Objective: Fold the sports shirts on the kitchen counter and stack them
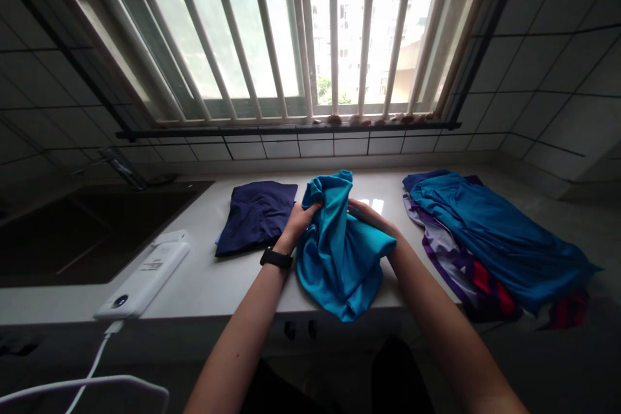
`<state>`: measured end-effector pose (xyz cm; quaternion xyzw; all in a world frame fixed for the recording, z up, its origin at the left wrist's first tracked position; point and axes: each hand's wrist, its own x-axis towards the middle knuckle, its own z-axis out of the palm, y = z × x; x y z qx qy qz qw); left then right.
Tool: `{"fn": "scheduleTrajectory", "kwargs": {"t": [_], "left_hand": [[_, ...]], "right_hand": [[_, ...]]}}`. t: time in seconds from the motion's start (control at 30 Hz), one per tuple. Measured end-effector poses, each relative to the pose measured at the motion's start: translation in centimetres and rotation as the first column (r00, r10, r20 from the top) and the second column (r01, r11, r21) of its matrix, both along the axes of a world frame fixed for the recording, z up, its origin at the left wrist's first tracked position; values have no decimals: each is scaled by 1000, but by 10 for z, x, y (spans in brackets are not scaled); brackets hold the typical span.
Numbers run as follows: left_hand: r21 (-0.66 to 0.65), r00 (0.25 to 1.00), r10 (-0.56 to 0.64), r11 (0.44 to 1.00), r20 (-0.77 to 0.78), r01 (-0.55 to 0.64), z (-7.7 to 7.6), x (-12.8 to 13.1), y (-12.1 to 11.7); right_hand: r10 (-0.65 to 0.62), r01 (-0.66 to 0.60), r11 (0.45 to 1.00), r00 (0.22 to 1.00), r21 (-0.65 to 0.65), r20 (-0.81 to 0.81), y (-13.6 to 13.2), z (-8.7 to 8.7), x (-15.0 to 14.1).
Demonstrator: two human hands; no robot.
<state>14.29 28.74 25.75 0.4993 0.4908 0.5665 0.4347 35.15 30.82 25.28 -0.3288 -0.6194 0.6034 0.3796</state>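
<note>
Forearms [237,343] extended, left hand [301,223] and right hand [371,215] clamp crumpled turquoise fabric [337,259].

On the counter [204,278] before us, our left hand [301,223] grips a crumpled garment [337,259], and our right hand [371,215] rests against its other side. A folded garment [256,218] lies just left of it, a heap of clothes [490,239] to the right. Further left sit a power bank [143,279] and a dark inset panel [82,233]. Behind everything stands a barred window [291,32].
</note>
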Motion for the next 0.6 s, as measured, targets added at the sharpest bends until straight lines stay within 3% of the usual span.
{"fn": "scheduleTrajectory", "kwargs": {"t": [0.07, 0.17, 0.27, 0.33, 0.43, 0.5, 0.6], "left_hand": [[-92, 982, 21, 996, 190, -4, 2, -1, -1], [-136, 930, -64, 983, 362, 121, 6, -3, -6], [-132, 890, -143, 967, 434, 219, 9, -3, -11], [-120, 880, -165, 963, 446, 241, 10, -2, -10], [-94, 898, -154, 973, 412, 210, 10, -5, -5], [-46, 967, -70, 995, 246, 84, 9, -11, -3], [80, 988, 117, 991, -104, -109, 8, -21, -6]], "right_hand": [[-48, 49, 998, 999, -35, 10, -3, 5, 4], [-122, 115, 988, 990, 102, 66, -14, 16, 11], [72, -88, 984, 991, 155, 112, -25, 24, 13], [120, -146, 972, 982, 184, 147, -27, 23, 11], [-114, 69, 973, 973, 221, 201, -20, 15, 9], [-403, 336, 898, 887, 282, 226, -13, 11, 11], [-749, 622, 630, 645, 466, 153, -5, 10, 15]]}}
